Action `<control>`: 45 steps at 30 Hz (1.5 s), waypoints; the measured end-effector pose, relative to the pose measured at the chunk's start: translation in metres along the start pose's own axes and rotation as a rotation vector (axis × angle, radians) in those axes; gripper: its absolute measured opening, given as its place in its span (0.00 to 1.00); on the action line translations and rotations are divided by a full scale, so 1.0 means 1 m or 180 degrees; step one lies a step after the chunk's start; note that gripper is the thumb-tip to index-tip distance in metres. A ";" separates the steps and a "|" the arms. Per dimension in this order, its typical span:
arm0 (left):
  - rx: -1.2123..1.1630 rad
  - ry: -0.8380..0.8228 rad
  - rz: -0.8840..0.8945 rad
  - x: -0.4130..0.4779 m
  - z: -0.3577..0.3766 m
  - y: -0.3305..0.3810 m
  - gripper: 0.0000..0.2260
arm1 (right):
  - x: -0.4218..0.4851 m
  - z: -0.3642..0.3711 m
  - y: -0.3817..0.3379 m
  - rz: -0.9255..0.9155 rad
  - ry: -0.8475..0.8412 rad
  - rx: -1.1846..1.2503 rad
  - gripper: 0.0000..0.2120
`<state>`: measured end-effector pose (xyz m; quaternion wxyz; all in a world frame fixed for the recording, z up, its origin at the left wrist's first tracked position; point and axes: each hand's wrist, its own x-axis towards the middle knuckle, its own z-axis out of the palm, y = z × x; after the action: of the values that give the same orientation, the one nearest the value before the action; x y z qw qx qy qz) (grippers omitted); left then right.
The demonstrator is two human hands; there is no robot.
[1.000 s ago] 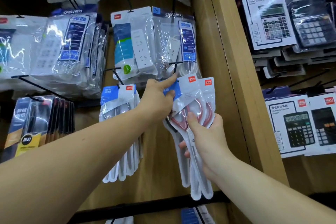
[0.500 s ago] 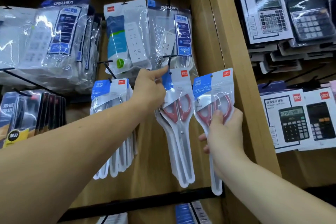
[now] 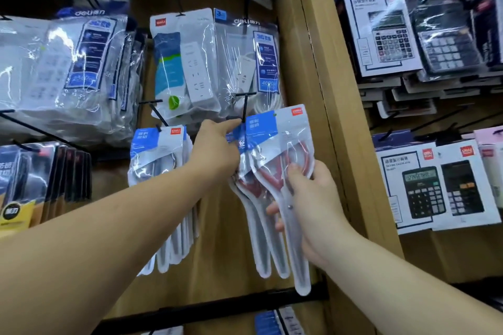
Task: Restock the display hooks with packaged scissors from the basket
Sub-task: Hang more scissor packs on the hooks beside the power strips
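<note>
The clear, glossy plastic pouch of red-handled scissors [image 3: 283, 171] catches white glare, and its blue and white paper header looks matt. The thin black metal display hook [image 3: 245, 107] has a dull finish. The pale wood-grain back panel [image 3: 226, 247] looks smooth and matt. The shiny crinkled plastic bags of white power strips [image 3: 187, 68] reflect light, as does the shrink-wrapped calculator boxes' film [image 3: 381, 32].

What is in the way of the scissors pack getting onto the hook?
Nothing visible blocks it. The right hand holds the front scissors pack up by the black hook. The left hand pinches the packs already hanging there, right at the hook's tip. The pack's hang hole cannot be made out.
</note>
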<state>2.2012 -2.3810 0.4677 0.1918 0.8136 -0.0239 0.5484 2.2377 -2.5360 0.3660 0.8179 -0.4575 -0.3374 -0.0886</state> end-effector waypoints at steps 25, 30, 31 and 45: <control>0.0607 -0.0490 0.0476 0.005 -0.006 0.007 0.28 | 0.026 0.026 0.017 -0.0495 0.0038 0.0164 0.12; 0.0500 -0.0509 0.0357 0.002 -0.013 0.003 0.29 | 0.026 0.023 0.020 -0.0544 0.0026 -0.0350 0.12; 0.0505 -0.0493 0.0325 0.000 -0.012 0.001 0.29 | 0.026 0.021 0.022 -0.0576 0.0067 -0.0501 0.12; -0.0901 -0.0457 -0.0417 -0.123 0.041 -0.036 0.28 | 0.010 0.006 0.067 -0.0669 -0.0811 -0.1506 0.29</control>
<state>2.1974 -2.3829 0.3337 0.3375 0.8154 -0.0614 0.4664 2.2729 -2.4915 0.3285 0.6258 -0.6056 -0.4530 -0.1911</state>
